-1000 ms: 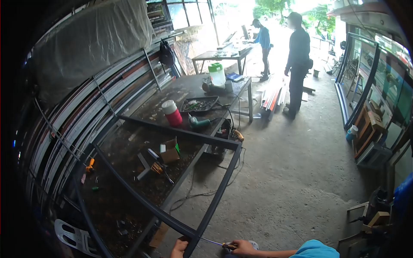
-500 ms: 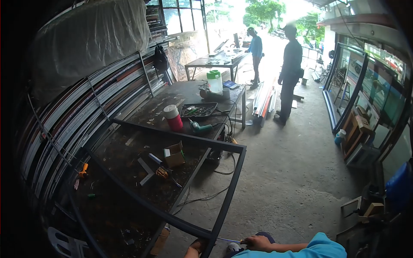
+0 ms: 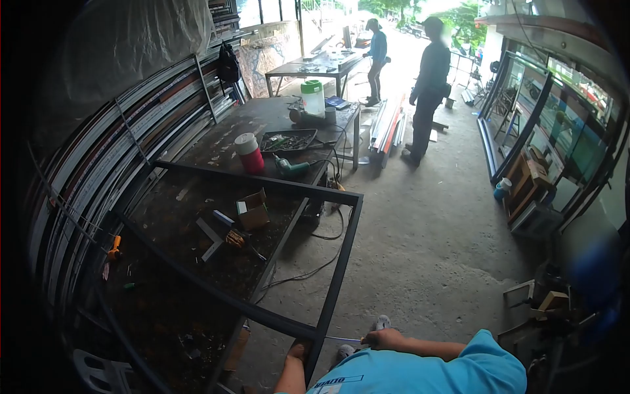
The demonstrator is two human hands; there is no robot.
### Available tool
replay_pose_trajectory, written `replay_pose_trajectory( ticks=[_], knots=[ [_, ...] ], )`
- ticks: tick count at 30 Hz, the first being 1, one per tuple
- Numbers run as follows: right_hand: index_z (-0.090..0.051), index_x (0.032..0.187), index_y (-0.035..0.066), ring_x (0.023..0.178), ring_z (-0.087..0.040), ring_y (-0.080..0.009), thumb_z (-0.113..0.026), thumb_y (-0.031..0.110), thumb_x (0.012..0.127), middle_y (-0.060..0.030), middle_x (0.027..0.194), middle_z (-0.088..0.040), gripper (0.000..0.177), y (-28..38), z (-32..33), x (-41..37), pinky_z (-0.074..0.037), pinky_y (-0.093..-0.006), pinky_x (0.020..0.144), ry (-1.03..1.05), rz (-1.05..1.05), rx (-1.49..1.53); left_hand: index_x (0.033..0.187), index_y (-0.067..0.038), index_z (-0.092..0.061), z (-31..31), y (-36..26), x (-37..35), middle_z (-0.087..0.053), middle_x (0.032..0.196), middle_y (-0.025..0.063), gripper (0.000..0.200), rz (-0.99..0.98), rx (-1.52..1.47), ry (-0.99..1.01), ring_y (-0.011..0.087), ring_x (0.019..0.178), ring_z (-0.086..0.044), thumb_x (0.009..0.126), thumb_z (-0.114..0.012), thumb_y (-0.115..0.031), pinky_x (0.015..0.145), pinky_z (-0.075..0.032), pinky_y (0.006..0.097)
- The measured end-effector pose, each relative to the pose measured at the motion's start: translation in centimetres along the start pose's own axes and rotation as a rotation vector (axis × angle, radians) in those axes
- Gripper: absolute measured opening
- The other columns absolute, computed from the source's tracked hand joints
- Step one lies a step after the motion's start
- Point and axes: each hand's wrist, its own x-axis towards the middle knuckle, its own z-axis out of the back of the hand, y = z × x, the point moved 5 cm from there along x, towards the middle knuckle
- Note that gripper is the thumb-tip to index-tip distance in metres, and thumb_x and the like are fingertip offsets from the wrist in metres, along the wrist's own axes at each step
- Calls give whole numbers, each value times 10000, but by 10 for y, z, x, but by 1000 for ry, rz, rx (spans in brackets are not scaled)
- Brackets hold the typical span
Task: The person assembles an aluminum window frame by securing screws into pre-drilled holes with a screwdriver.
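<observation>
A dark metal frame (image 3: 342,253) lies across the worktable (image 3: 197,262), its near right corner jutting past the edge. My left hand (image 3: 299,351) grips this frame near that corner, with its fingers partly hidden behind the bar. Just right of it, my right hand (image 3: 384,339) is closed round the handle of a screwdriver (image 3: 346,339), whose thin shaft points left at the frame's side. Inside the frame's outline on the table are a metal square (image 3: 211,239), an open cardboard box (image 3: 253,209) and a yellow-black tool (image 3: 235,238).
Farther along the table stand a red jug (image 3: 249,155), a green drill (image 3: 291,167), a tray of small parts (image 3: 287,140) and a green-lidded container (image 3: 313,100). Two people stand beyond. Metal bars fill the left rack (image 3: 85,177); glazed frames (image 3: 518,118) lean at right. Cables cross the floor.
The whole view has tilted down, so the table and frame appear higher and more of my blue shirt shows. Both hands keep their places by the frame corner.
</observation>
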Motion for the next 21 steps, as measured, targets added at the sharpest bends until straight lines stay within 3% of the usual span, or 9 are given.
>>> replay_pose_trajectory(
  ticks=[1, 2, 5, 6, 8, 12, 15, 17, 21],
  knots=[
    [-652, 1113, 156, 850, -649, -326, -640, 176, 738, -157, 911, -672, 376, 1, 1, 0, -508, -424, 735, 22, -11, -10, 1322, -19, -452, -2, -14, -2, -503, 1318, 82, 404, -36, 160, 7, 196, 1176, -479, 979, -350, -208, 993, -361, 294],
    [-646, 1116, 153, 854, -647, -332, -645, 175, 730, -161, 908, -670, 387, 1, 0, 0, -508, -426, 736, 42, -21, -22, 1326, -27, -451, -7, 4, 8, -488, 1336, 75, 417, 300, -442, -33, 201, 1202, -459, 991, -322, -239, 1010, -342, 301],
    [-629, 1122, 140, 857, -643, -342, -661, 193, 725, -165, 909, -668, 402, -20, -15, 9, -506, -431, 737, 35, 26, -31, 1327, -32, -451, -20, -62, -8, -487, 1338, 72, 435, 381, -876, -151, 206, 1200, -457, 996, -310, -276, 1013, -335, 309],
    [-629, 1122, 140, 857, -643, -342, -661, 193, 725, -165, 909, -668, 402, -22, -18, 11, -506, -431, 737, 33, 26, -30, 1327, -32, -451, -19, -75, -9, -487, 1338, 72, 435, 381, -874, -150, 206, 1200, -457, 996, -310, -276, 1013, -335, 309],
    [-615, 1126, 131, 862, -642, -345, -673, 210, 727, -166, 915, -667, 411, -23, -21, 9, -505, -435, 738, 41, 3, -42, 1277, -15, -485, -17, -86, -13, -581, 1187, 86, 447, 422, -520, -153, 219, 1057, -552, 930, -543, -292, 909, -425, 337],
    [-615, 1128, 129, 868, -641, -344, -682, 228, 728, -167, 922, -665, 417, -18, -19, 4, -504, -438, 738, 28, -50, -37, 1243, -7, -511, -17, -62, -7, -591, 1153, 92, 428, 369, -731, -146, 214, 1028, -562, 928, -547, -296, 887, -437, 339],
    [-652, 1133, 229, 915, -651, -269, -645, 244, 778, -66, 1014, -680, 356, -20, -22, 5, -508, -381, 790, 67, -130, -95, 1226, 4, -522, -15, -58, -6, -597, 1134, 99, 432, 327, -705, -117, 210, 1021, -564, 926, -548, -306, 887, -437, 332],
    [-615, 1128, 123, 892, -636, -337, -684, 239, 726, -154, 934, -666, 424, -18, -20, 5, -505, -434, 744, 28, -80, -61, 1227, -23, -533, -15, -57, -5, -608, 1149, 72, 394, 288, -669, -88, 198, 1015, -577, 952, -485, -301, 857, -450, 309],
    [-617, 1124, 121, 898, -635, -336, -687, 243, 724, -148, 945, -668, 424, -15, -20, 3, -505, -431, 751, 31, -89, -63, 1228, 10, -522, -9, -15, 5, -601, 1134, 91, 357, 234, -665, -73, 202, 1023, -566, 952, -488, -214, 905, -431, 323]
  ],
)
